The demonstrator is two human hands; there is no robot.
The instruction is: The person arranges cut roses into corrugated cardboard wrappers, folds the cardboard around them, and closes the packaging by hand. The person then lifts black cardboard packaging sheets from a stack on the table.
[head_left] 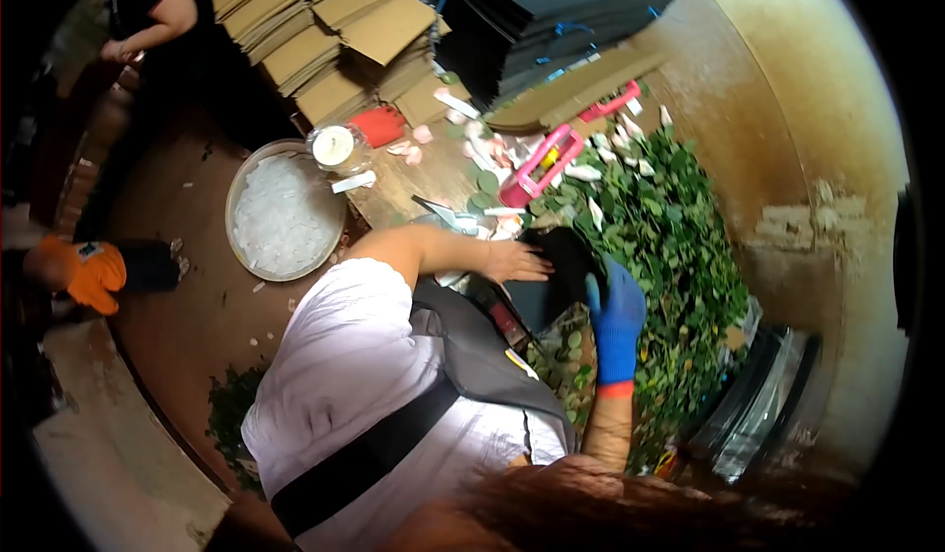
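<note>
A black sheet [559, 281], bent up at its far side, lies in front of my body at the table edge. My bare left hand [517, 260] rests flat on its left part, fingers stretched out. At the sheet's right edge is my right hand [618, 318] in a blue knitted glove, thumb and fingers closed around that edge; some fingertips are hidden. Green leafy stems [669, 227] are heaped just beyond the glove. A pink-handled tool [541, 166] lies past the sheet among petals, and scissors [448, 213] are near my left forearm.
Cardboard stacks [325, 30] and dark sheets [561, 10] stand at the back. A round tub [236, 212] of white pieces is at left, beside a tape roll [335, 145] and a red glove [377, 126]. Another person's arm [162, 25] and an orange-gloved hand [94, 274] show at left.
</note>
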